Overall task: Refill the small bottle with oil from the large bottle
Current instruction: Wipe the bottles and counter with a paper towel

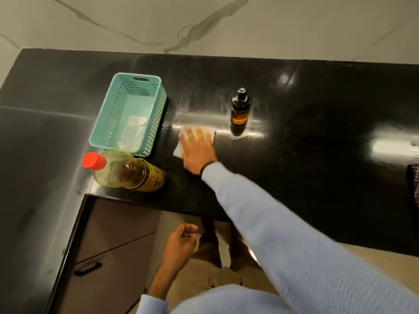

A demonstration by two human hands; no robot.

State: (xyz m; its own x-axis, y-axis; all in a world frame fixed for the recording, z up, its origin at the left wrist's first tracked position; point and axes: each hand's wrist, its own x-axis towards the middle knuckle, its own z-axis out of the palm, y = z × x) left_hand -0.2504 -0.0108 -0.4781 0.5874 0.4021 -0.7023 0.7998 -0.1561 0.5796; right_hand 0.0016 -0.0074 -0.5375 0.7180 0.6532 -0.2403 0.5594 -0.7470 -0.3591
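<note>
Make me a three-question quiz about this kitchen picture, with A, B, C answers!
1. Where is the large bottle?
A. Inside the basket
B. On the counter, near its front edge
C. On the floor

2. What colour is its cap?
A. Red
B. Blue
C. White

3. What is the right hand doing?
A. Pouring oil
B. Lifting the small bottle
C. Pressing flat on a white tissue

Answers: 1 B, it lies just in front of the basket. 2 A, the cap is bright red. 3 C, the palm covers the tissue; the small bottle stands alone.
</note>
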